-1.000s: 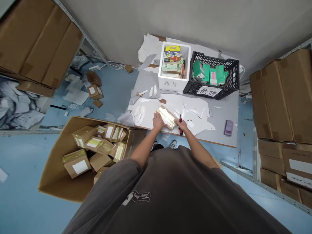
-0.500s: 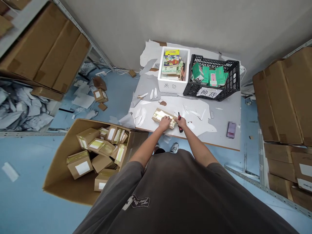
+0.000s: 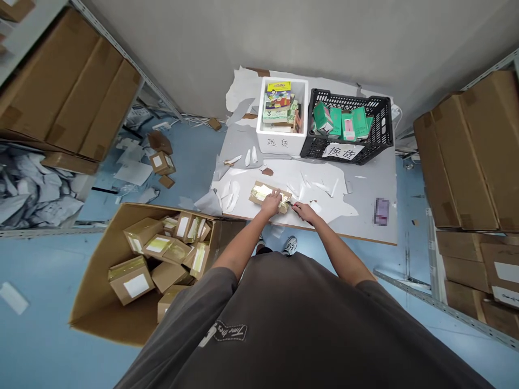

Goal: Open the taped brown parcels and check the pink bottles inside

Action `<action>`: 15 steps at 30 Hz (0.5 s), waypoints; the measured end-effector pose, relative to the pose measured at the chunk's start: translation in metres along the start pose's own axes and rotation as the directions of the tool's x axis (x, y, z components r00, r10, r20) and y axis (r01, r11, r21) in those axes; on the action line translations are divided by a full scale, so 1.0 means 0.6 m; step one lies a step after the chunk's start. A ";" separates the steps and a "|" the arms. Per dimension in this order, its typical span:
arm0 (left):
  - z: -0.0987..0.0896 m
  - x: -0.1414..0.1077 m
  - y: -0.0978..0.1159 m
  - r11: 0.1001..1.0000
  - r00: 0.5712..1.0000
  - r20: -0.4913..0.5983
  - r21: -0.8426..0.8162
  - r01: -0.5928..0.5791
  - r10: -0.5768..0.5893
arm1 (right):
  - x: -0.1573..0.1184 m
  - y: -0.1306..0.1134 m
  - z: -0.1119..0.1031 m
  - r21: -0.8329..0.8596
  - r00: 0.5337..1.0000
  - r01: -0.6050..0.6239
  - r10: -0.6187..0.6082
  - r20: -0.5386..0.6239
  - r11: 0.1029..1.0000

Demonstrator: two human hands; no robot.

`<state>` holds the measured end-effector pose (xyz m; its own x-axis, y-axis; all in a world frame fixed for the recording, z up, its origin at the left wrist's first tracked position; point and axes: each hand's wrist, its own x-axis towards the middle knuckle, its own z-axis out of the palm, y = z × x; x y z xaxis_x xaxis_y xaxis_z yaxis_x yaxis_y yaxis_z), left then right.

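Note:
A small brown cardboard parcel (image 3: 261,191) wrapped in clear tape lies near the front edge of the grey table (image 3: 368,227). My left hand (image 3: 271,204) presses down on its near side. My right hand (image 3: 305,212) grips a red-handled utility knife, whose tip (image 3: 292,205) meets the parcel's right end. Most of the knife is hidden in my fist.
A white foam box (image 3: 279,143) of colourful books and a black crate (image 3: 379,148) of green packs stand at the table's back. White paper scraps litter the tabletop. A big open carton (image 3: 95,302) of taped parcels sits on the blue floor at left. Shelves with cardboard boxes flank both sides.
My left hand slid from the parcel's left side onto its near right part. The parcel turned more level, and my right hand brought the knife down to its right end.

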<state>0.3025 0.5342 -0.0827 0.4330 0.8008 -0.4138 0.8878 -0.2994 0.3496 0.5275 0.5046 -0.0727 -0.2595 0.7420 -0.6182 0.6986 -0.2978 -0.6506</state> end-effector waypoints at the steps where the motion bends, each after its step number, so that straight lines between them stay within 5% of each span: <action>1: -0.001 0.000 0.000 1.000 1.000 0.001 0.004 -0.002 0.002 | 0.002 -0.002 0.002 -0.011 1.000 -0.009 0.008 -0.023 1.000; 10: -0.004 0.006 -0.004 1.000 0.999 0.047 0.004 -0.001 0.001 | -0.002 0.003 0.004 0.259 0.989 -0.134 0.112 0.099 0.957; 15: -0.003 0.014 0.000 1.000 0.999 0.047 0.001 0.011 -0.011 | -0.012 0.023 0.049 0.353 0.989 -0.083 0.033 0.143 0.932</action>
<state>0.3056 0.5419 -0.0845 0.4297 0.7787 -0.4572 0.8928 -0.2907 0.3441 0.5195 0.4775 -0.0903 -0.3287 0.6380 -0.6964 0.4370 -0.5509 -0.7110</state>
